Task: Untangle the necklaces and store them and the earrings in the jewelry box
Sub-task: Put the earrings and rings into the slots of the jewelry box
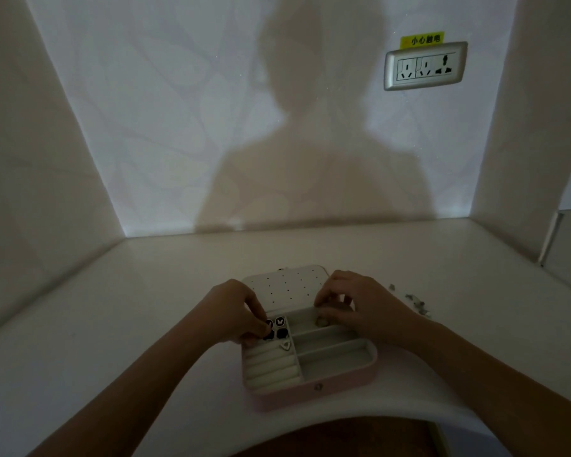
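Observation:
A pink jewelry box (314, 389) lies open on the white table, its white lid (284, 288) with rows of small holes folded back. Several black earrings (279, 327) sit in the box's upper left compartment. My left hand (233, 313) pinches one of them at its fingertips. A small heart-shaped piece (285, 346) lies just below them on the ring rolls. My right hand (356, 301) rests on the box's far right edge, fingers curled over a small item (322, 321) in the top right compartment. A necklace (416, 301) lies on the table to the right.
The table (145, 308) sits in a white alcove with walls at left, back and right. A silver power socket (426, 65) with a yellow label is on the back wall. The table's front edge curves inward near my body. Light is dim.

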`<state>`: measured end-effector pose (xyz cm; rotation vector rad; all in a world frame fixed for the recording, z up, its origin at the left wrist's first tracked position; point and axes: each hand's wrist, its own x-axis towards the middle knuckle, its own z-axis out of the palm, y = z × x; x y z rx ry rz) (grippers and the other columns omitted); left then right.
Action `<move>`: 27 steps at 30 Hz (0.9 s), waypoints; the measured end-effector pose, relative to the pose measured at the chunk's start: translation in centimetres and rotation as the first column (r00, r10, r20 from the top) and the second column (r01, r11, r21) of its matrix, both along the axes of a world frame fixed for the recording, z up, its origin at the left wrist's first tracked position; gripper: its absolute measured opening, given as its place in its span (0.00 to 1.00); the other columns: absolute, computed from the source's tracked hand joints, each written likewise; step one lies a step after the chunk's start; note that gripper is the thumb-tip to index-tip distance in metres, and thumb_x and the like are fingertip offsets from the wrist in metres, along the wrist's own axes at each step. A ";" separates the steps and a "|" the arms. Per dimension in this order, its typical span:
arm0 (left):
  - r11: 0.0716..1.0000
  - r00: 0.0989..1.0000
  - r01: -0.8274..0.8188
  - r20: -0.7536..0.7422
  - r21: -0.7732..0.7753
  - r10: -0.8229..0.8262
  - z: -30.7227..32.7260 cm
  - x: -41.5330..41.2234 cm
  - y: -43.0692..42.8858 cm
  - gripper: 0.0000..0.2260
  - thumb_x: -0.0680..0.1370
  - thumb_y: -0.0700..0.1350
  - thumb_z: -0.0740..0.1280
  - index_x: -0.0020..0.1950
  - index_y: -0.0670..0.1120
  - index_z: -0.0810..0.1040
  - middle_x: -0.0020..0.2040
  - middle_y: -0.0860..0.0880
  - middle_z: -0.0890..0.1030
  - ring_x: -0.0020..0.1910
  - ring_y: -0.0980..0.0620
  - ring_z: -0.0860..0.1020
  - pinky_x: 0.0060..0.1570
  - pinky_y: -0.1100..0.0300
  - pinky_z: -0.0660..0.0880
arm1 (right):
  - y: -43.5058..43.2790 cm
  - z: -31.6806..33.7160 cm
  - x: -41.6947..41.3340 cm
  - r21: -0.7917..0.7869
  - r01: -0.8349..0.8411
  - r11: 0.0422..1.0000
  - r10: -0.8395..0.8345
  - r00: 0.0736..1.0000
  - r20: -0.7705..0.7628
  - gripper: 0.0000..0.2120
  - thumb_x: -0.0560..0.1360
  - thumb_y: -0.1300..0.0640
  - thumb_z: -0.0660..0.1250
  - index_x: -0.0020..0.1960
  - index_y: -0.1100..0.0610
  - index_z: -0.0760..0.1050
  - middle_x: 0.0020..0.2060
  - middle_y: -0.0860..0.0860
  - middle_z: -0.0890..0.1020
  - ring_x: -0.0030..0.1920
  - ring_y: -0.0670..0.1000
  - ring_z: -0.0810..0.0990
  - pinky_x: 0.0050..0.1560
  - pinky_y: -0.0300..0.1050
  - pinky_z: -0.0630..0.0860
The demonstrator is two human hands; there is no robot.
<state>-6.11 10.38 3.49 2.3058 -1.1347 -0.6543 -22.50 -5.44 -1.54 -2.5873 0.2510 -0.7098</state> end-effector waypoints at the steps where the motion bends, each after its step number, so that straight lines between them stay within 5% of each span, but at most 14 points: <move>1: 1.000 1.000 -0.003 -0.007 -0.003 0.003 0.0 0.0 0.1 0.06 0.68 0.39 0.76 0.38 0.42 0.79 0.29 0.48 0.80 0.22 0.59 0.77 0.25 0.69 0.73 | 0.0 0.0 0.0 0.000 0.000 1.000 0.000 1.000 -0.001 0.05 0.73 0.54 0.70 0.47 0.53 0.80 0.43 0.44 0.76 0.43 0.41 0.74 0.42 0.31 0.69; 7: 0.999 0.999 -0.011 -0.034 -0.032 0.009 0.3 -0.1 0.1 0.08 0.68 0.42 0.76 0.40 0.40 0.80 0.32 0.47 0.83 0.26 0.56 0.80 0.27 0.68 0.74 | 0.1 0.2 -0.1 -0.002 0.003 1.000 -0.003 1.000 -0.003 0.05 0.73 0.54 0.70 0.48 0.54 0.80 0.43 0.45 0.76 0.43 0.41 0.73 0.42 0.30 0.67; 21: 0.999 0.987 0.033 0.157 0.031 -0.038 -0.1 -0.7 -0.4 0.11 0.66 0.48 0.78 0.34 0.44 0.78 0.31 0.50 0.81 0.23 0.61 0.76 0.33 0.66 0.78 | 0.0 0.0 -0.2 -0.001 -0.014 1.000 0.014 1.000 -0.008 0.05 0.74 0.53 0.70 0.48 0.53 0.80 0.43 0.43 0.75 0.43 0.39 0.73 0.43 0.29 0.68; 27: 0.998 0.959 0.023 0.279 0.057 -0.038 0.5 -0.4 -0.9 0.14 0.70 0.55 0.72 0.36 0.45 0.78 0.32 0.51 0.82 0.28 0.57 0.78 0.36 0.65 0.78 | -1.2 1.2 -1.3 0.153 0.015 0.988 0.000 0.995 -0.097 0.05 0.74 0.54 0.69 0.49 0.51 0.80 0.45 0.44 0.80 0.45 0.39 0.77 0.45 0.31 0.74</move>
